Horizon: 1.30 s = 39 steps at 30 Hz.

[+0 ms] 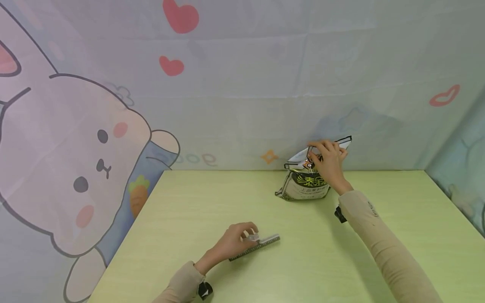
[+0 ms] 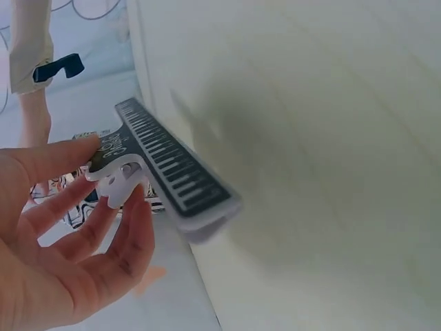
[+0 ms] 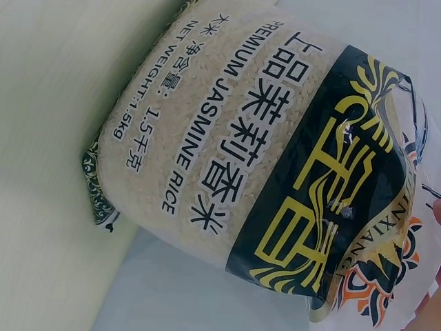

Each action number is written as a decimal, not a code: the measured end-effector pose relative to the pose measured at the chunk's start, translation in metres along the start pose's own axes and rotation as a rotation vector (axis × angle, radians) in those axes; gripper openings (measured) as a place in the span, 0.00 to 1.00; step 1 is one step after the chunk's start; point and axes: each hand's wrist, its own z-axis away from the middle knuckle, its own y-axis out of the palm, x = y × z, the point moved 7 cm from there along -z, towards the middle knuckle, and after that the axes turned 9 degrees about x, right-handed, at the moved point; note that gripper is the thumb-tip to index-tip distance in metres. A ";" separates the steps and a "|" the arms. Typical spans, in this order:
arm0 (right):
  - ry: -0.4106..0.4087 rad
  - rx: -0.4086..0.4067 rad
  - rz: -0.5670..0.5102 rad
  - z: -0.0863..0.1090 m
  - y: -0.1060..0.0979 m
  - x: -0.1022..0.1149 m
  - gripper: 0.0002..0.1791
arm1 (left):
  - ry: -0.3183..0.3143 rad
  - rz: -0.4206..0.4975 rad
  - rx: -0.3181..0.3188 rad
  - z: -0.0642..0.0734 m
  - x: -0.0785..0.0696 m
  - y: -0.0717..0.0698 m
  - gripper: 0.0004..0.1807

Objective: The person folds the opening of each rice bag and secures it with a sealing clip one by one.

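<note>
My left hand (image 1: 235, 242) pinches a long bag clip (image 2: 180, 165) by its handles, thumb on one side and fingers on the other. The clip's dark bar carries a piano-key pattern, and its long edge is held over the table. Toward the back stands a clear bag of jasmine rice (image 3: 227, 131) with a dark green and yellow band. My right hand (image 1: 330, 164) grips the bag's top, which is folded over toward the front. Only a bit of the right hand's fingers shows at the edge of the right wrist view.
The pale yellow-green table (image 1: 182, 206) ends at a printed cloth backdrop (image 1: 242, 105) just behind the rice bag. A large cartoon rabbit (image 1: 57, 168) is printed on its left part. Dark straps (image 1: 205, 290) sit at both wrists.
</note>
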 end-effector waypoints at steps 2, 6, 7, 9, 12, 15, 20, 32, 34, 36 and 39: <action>0.000 0.001 0.000 0.000 0.000 0.000 0.11 | -0.001 0.003 -0.038 -0.001 -0.001 -0.004 0.14; -0.002 -0.004 0.001 0.000 0.000 0.000 0.11 | 0.017 0.003 -0.096 -0.001 -0.004 -0.010 0.19; -0.004 -0.004 0.002 0.000 0.000 -0.001 0.11 | 0.024 0.003 -0.108 -0.001 -0.005 -0.011 0.19; -0.005 -0.006 0.004 0.000 -0.001 -0.001 0.11 | 0.040 -0.004 -0.128 -0.001 -0.006 -0.015 0.19; -0.003 -0.003 0.006 0.000 -0.001 -0.002 0.11 | 0.057 -0.014 -0.151 -0.002 -0.008 -0.020 0.17; 0.002 0.004 0.009 -0.001 -0.001 -0.003 0.11 | 0.060 -0.015 -0.173 -0.005 -0.009 -0.026 0.15; 0.002 0.007 0.010 -0.001 0.000 -0.003 0.11 | 0.048 0.005 -0.208 -0.009 -0.011 -0.037 0.13; -0.007 0.005 0.002 -0.001 -0.001 0.002 0.11 | 0.006 0.018 -0.273 -0.018 -0.013 -0.054 0.11; -0.002 0.010 0.002 -0.001 -0.001 0.002 0.11 | 0.015 0.038 -0.294 -0.020 -0.012 -0.055 0.11; 0.004 0.017 0.001 -0.001 -0.001 0.001 0.12 | 0.034 0.049 -0.310 -0.022 -0.012 -0.057 0.11; 0.009 0.023 0.001 -0.001 0.000 0.000 0.12 | 0.066 0.057 -0.340 -0.026 -0.011 -0.059 0.12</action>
